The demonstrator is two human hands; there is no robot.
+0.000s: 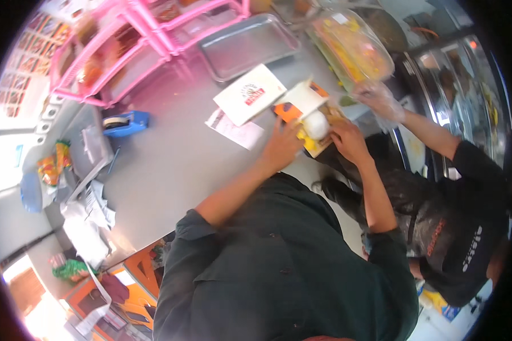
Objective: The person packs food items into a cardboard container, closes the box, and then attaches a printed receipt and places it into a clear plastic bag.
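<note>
An open paper food box (pixel 312 98) with orange patches on its lid sits at the table's edge in front of me. In it lies a smooth white mound (pixel 316 124), perhaps rice, with yellow food pieces (pixel 308 142) beside it. My left hand (pixel 283 143) grips the near left side of the box, fingers bent against it. On the right side, my right hand (pixel 349 139) holds the box with curled fingers. A closed white box (pixel 250 94) stands just left of the open one, partly over a pinkish paper slip (pixel 235 129).
A co-worker's gloved hand (pixel 379 103) reaches in from the right beside a clear tub (pixel 375 63) of yellow food. Behind are a metal tray (pixel 247 48) and pink baskets (pixel 111 94). A blue tape dispenser (pixel 128 124) and crumpled papers (pixel 99 204) lie left.
</note>
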